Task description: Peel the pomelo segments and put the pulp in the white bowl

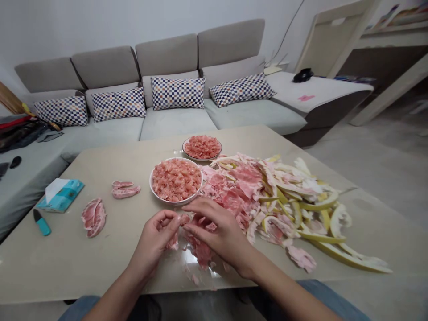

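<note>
My left hand [156, 236] and my right hand [222, 229] meet near the table's front edge, both with fingers pinched on a small piece of pomelo flesh [184, 219]. The fingers partly hide it. Just beyond them stands a white bowl [151, 186] heaped with peeled pomelo pulp [176, 178]. Under and beside my right hand lie torn pink membranes [202, 252]. Two pomelo segments, one larger [94, 217] and one smaller [125, 190], rest on the table left of the bowl.
A dark-rimmed plate [218, 155] of pulp stands behind the bowl. Pink skins [240, 183] and thick yellow-green pomelo rinds [321, 205] pile up at the right. On the left are a tissue pack [65, 198] and a turquoise-handled knife [42, 224]. A grey sofa [174, 122] stands beyond the table [110, 263].
</note>
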Action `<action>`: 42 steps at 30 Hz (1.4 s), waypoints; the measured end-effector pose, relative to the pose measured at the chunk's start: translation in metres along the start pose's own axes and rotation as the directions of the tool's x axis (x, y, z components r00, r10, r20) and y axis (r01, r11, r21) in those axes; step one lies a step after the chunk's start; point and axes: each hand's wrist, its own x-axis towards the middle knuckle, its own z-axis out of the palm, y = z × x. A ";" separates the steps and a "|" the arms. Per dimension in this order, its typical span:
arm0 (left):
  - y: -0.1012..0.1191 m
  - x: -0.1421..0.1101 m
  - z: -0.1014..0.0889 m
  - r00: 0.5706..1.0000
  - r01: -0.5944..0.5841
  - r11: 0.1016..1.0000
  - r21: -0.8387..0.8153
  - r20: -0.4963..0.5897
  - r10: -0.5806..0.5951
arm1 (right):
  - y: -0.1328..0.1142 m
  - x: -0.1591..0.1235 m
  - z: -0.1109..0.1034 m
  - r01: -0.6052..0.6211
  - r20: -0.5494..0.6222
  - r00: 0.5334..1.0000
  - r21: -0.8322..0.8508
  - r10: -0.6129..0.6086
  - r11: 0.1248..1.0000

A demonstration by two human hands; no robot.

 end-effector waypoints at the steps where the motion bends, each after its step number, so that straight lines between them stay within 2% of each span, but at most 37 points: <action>1: 0.000 0.000 0.000 1.000 -0.024 0.999 0.024 -0.008 0.024 | -0.001 0.000 0.000 0.006 -0.002 1.000 -0.015 -0.006 1.000; 5: -0.003 0.002 -0.003 0.996 -0.094 0.994 0.064 0.002 0.094 | -0.004 0.001 -0.001 -0.028 0.013 1.000 -0.026 0.029 0.999; 9: -0.006 0.002 -0.006 0.995 -0.097 0.992 0.075 0.020 0.096 | -0.007 0.003 -0.002 -0.101 0.036 0.994 0.007 0.100 0.995; 15: -0.005 0.001 -0.006 0.996 -0.094 0.987 0.128 0.000 0.094 | -0.010 0.004 -0.001 -0.333 0.115 0.941 0.131 0.319 0.934; 18: -0.005 0.002 -0.006 0.994 -0.104 0.983 0.150 -0.007 0.106 | -0.008 0.003 0.003 -0.385 0.123 0.921 0.160 0.369 0.909; 21: -0.005 0.002 -0.007 0.992 -0.126 0.973 0.193 -0.001 0.128 | -0.006 0.002 0.004 -0.320 0.073 0.947 0.143 0.312 0.937; 24: -0.002 0.002 -0.008 0.990 -0.141 0.959 0.244 0.009 0.143 | -0.003 0.000 0.003 -0.176 0.028 0.984 0.111 0.174 0.978; 27: 0.003 0.001 -0.010 0.989 -0.146 0.939 0.313 0.015 0.149 | -0.002 0.000 0.003 -0.083 -0.010 0.996 0.069 0.084 0.994; 29: 0.006 0.001 -0.010 0.988 -0.147 0.923 0.357 0.013 0.152 | -0.002 0.000 0.003 -0.073 -0.015 0.997 0.063 0.074 0.995; 32: 0.006 0.000 -0.010 0.987 -0.148 0.912 0.383 -0.001 0.160 | -0.005 0.000 0.004 -0.144 0.013 0.990 0.096 0.143 0.985; 35: 0.004 0.000 -0.008 0.989 -0.136 0.913 0.384 0.003 0.146 | -0.005 0.001 0.006 -0.318 0.089 0.948 0.236 0.305 0.918; 38: 0.003 0.000 -0.008 0.991 -0.124 0.918 0.377 0.009 0.131 | -0.001 0.000 0.010 -0.499 0.238 0.866 0.456 0.440 0.737; 40: 0.002 0.001 -0.008 0.993 -0.114 0.928 0.354 0.009 0.119 | 0.003 -0.001 0.013 -0.548 0.287 0.833 0.544 0.473 0.635; 42: 0.002 0.002 -0.009 0.994 -0.106 0.942 0.319 0.011 0.109 | 0.007 -0.002 0.015 -0.544 0.271 0.832 0.576 0.485 0.611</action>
